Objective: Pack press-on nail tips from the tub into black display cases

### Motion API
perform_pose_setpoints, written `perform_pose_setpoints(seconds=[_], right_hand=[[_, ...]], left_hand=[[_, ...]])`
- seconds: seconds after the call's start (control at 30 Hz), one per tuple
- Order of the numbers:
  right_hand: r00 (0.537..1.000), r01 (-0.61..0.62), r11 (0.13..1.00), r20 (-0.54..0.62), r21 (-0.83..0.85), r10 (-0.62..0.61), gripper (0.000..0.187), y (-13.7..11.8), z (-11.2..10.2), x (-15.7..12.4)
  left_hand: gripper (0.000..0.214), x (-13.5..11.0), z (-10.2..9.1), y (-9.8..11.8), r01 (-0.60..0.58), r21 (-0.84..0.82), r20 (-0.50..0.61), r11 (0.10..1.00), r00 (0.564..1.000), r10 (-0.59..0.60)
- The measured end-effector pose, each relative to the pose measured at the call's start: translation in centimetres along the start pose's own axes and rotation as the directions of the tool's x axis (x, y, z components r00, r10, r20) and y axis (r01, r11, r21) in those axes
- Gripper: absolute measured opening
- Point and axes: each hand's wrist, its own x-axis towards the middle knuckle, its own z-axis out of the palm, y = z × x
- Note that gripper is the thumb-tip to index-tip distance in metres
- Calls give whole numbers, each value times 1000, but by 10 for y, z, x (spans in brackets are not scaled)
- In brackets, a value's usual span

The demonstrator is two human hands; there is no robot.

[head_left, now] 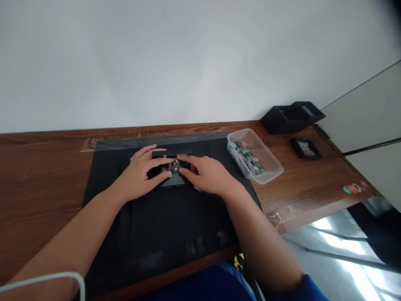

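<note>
My left hand (140, 173) and my right hand (205, 171) meet over a small dark open case (173, 179) on the black mat. A cluster of small shiny dark pieces (175, 166) lies between the fingertips, one showing a pale star-like mark. The left thumb and index finger close on the cluster's left side, beside a tiny yellow spot. From the right, the other thumb and index finger press against it. Behind the fingertips stands a black bar-like edge (172, 153), possibly the case's lid. The fingers partly hide the pieces and the case.
A clear plastic tub (271, 169) of small wrapped pieces stands right of the black mat (150, 234). Farther right are black bins (285, 121), a small black tray (308, 155) and several coloured round stickers (354, 189). A wall borders the wooden table's back.
</note>
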Motion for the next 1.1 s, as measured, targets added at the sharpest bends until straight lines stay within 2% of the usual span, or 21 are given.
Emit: perform_pose_setpoints(seconds=[0.33,0.57,0.8,0.93,1.1], right_hand=[[999,0,1000,-38,11,0,32,-1,-1,1],[1000,3,998,-9,64,-2,24,0,-1,2],[996,7,990,-88,139,5,19,8,-15,-1],[992,-30,996,-116,86,40,15,14,-18,0],[986,-58,998,-154,26,61,18,14,-12,4]], left_hand=[[41,1,-1,1,-7,24,13,1000,1000,6],[44,0,-2,2,-11,10,4,1000,1000,11],[49,0,-3,1,-8,-14,-33,1000,999,8],[54,0,-5,2,12,-20,-21,1000,1000,-12],[56,0,-6,1,18,-36,7,999,1000,-18]])
